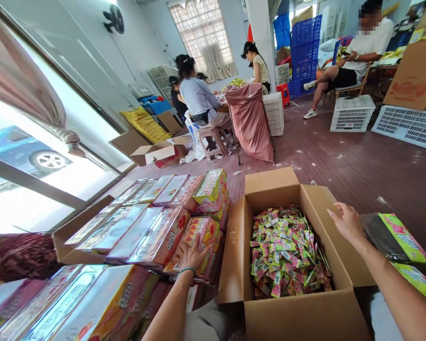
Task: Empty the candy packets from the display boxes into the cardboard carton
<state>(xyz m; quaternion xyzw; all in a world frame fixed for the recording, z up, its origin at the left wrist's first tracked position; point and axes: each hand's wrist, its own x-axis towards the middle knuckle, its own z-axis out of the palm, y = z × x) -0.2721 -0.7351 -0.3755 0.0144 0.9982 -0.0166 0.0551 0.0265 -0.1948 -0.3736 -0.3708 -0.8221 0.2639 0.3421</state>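
My left hand rests with spread fingers on an orange and pink box at the right end of the stacked boxes. A bracelet circles that wrist. To the right stands an open cardboard carton, filled with small green and pink sachets. Over the carton's right flap is my right hand, its fingers apart and nothing in them. Whether it touches the flap I cannot tell. Beside the right forearm lie a green and pink package and a second green one.
More boxes are stacked at the lower left. Several people sit farther back, around a table and on a chair. A pink sack, white crates, blue crates and an open carton stand on the floor.
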